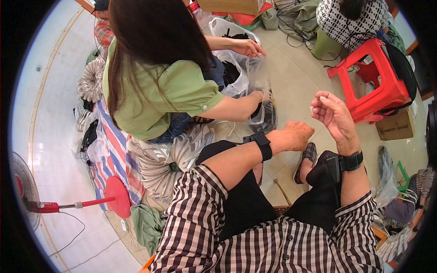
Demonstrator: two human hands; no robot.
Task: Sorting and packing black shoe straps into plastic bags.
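Observation:
My left hand (295, 135) is closed above my knees, its back turned up and its fingers curled out of sight. To the right and a little farther off, my right hand (334, 116) is raised with the palm partly showing. Its fingers are bent and the thumb presses near the index finger. Whatever either hand may hold is too small or hidden to make out. The two hands are apart. A black strap with a small box circles each wrist; the left strap (260, 144) and the right strap (351, 161) both show.
A person in a green blouse (159, 95) sits at my left, hands at clear plastic bags (234, 68) of black items. A red stool (378, 82) and cardboard box (396, 125) stand at the right. Coiled pale strips (159, 157) lie beside my left leg, near a red fan (117, 197).

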